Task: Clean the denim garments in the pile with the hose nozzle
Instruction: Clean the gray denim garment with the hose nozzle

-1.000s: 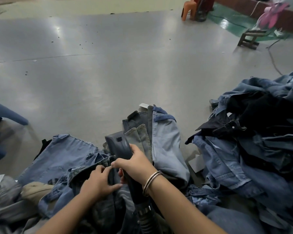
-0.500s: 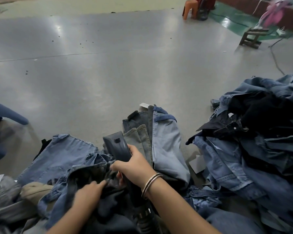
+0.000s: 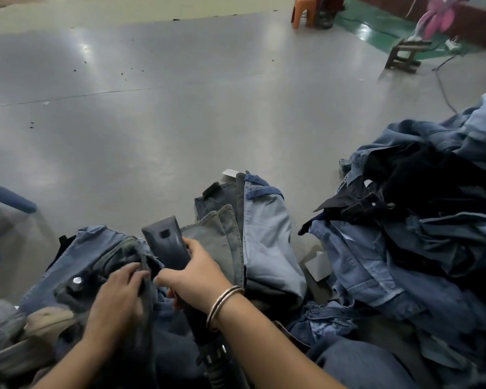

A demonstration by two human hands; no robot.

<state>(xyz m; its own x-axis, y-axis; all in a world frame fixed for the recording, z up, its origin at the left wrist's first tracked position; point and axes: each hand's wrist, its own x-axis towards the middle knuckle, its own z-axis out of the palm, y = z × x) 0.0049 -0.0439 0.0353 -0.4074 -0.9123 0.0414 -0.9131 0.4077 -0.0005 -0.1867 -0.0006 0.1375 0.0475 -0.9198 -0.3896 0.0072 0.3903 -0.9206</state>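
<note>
My right hand (image 3: 197, 279) grips the dark hose nozzle (image 3: 167, 244), whose flat head points away from me; its ribbed hose (image 3: 216, 366) runs down under my forearm. My left hand (image 3: 118, 299) pinches the waistband of a blue denim garment (image 3: 96, 259) with a metal button, just left of the nozzle. Folded jeans (image 3: 264, 234) in light blue and grey lie right behind the nozzle. A big pile of denim garments (image 3: 418, 248) fills the right side.
Grey polished floor (image 3: 180, 108) stretches ahead. A blue chair leg (image 3: 9, 196) stands at the left. Far off are an orange stool (image 3: 302, 9), a wooden stool (image 3: 404, 54), a pink fan (image 3: 438, 15) and a cable on the floor (image 3: 443, 88).
My left hand has moved up and taken hold of the waistband beside the nozzle, pulling the garment up so its button shows. The nozzle stayed nearly in place.
</note>
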